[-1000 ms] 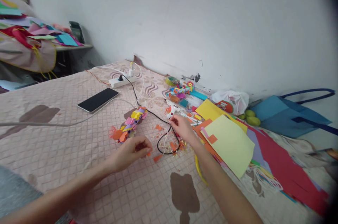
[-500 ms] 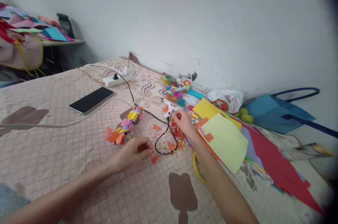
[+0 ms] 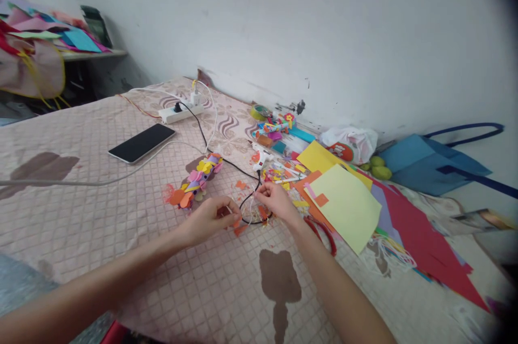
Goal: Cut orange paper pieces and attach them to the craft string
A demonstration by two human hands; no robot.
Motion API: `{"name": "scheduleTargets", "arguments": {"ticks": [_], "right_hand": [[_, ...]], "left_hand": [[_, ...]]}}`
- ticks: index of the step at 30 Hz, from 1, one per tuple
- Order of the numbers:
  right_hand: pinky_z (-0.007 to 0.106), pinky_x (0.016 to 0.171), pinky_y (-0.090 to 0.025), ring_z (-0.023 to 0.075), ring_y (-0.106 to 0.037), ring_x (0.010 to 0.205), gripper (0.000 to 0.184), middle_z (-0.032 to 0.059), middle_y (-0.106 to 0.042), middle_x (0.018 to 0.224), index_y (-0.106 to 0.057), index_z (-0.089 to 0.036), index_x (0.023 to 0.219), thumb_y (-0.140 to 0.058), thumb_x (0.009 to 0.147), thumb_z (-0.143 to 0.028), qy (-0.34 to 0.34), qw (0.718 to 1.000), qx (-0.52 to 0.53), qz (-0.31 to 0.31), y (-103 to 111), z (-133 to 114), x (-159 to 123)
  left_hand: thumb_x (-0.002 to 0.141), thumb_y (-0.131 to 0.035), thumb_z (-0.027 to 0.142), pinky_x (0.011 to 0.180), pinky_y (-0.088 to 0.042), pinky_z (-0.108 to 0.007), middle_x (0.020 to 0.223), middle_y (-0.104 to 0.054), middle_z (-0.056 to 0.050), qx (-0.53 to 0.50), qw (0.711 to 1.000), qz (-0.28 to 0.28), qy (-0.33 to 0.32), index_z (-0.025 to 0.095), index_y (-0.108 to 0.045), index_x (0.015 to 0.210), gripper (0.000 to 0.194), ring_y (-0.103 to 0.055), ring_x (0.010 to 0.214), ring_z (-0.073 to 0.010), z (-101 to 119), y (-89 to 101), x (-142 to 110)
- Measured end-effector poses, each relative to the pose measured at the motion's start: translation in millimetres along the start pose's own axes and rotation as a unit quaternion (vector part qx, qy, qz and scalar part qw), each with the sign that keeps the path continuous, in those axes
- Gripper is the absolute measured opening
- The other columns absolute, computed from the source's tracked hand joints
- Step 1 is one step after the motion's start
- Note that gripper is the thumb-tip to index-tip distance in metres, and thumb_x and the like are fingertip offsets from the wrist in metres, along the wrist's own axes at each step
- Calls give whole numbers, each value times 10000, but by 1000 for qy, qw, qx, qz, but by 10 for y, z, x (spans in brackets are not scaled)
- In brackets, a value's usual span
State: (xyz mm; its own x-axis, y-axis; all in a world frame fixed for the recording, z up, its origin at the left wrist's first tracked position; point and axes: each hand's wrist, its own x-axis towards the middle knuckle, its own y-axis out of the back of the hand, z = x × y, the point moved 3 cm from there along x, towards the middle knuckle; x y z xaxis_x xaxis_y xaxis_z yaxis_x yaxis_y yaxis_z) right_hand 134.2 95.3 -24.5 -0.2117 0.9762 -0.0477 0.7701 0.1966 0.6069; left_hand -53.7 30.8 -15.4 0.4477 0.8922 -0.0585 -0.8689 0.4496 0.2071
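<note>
My left hand (image 3: 216, 214) is closed in a pinch above the quilted cloth, with a small orange piece (image 3: 237, 220) at its fingertips. My right hand (image 3: 275, 199) is pinched too, over small scraps and a thin white strand (image 3: 251, 209); what it holds, if anything, I cannot make out. Just beyond it lies a white glue gun (image 3: 262, 159) with a black cord (image 3: 244, 203) looping between my hands. Left of them rests a purple stick covered in foam flowers (image 3: 198, 179), touched by neither hand. An orange scrap (image 3: 240, 230) lies below my left fingertips.
A tablet (image 3: 141, 143) and a power strip (image 3: 182, 112) lie at the back left. Yellow paper sheets (image 3: 348, 209), red sheets (image 3: 424, 247) and a blue bag (image 3: 435, 166) are to the right. A red looped handle (image 3: 324, 233) shows beside my right forearm.
My right hand has moved down and left, away from the glue gun to the scraps. My left hand has shifted slightly right and up, still pinched. The view has tilted a little.
</note>
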Motion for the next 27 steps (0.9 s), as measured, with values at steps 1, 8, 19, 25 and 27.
{"name": "scheduleTargets", "arguments": {"ticks": [1,8,19,25,27], "right_hand": [[219,484,-364,122,-523,511,131,-18,-571,549,-587,-166,675,-597,700,-295,4,1000,6,0,-13,-4,-5],[208,470,-338,97,-456,498,124,-39,-510,563,-541,-176,687,-561,725,-292,25,996,84,4,28,-168,-134],[190,424,-288,64,-386,455,153,-60,-447,559,-529,-175,707,-594,748,-308,44,972,232,-20,113,-563,-428],[173,412,-308,64,-403,459,162,-53,-471,554,-521,-179,699,-590,740,-320,54,974,217,-35,-14,-706,-377],[170,409,-331,72,-432,471,155,-46,-486,562,-520,-184,702,-577,744,-323,64,978,197,-41,-102,-726,-296]], "left_hand": [[796,-551,316,552,-409,-209,738,-619,-36,8,1000,5,-4,128,-586,816,193,-532,623,-108,10,-1,11],[784,-550,267,544,-416,-203,986,-632,-79,-2,1000,-4,-10,129,-561,729,149,-568,635,-94,77,-80,26],[762,-538,185,567,-412,-198,855,-635,-51,85,996,-6,-29,131,-616,754,95,-549,644,-98,131,-311,-151],[784,-545,272,543,-402,-212,703,-638,-27,29,999,2,36,139,-606,780,146,-528,590,-104,120,-253,-398],[778,-559,313,519,-392,-209,673,-619,-23,-28,997,12,65,137,-592,766,179,-521,573,-101,91,-200,-484]]}}
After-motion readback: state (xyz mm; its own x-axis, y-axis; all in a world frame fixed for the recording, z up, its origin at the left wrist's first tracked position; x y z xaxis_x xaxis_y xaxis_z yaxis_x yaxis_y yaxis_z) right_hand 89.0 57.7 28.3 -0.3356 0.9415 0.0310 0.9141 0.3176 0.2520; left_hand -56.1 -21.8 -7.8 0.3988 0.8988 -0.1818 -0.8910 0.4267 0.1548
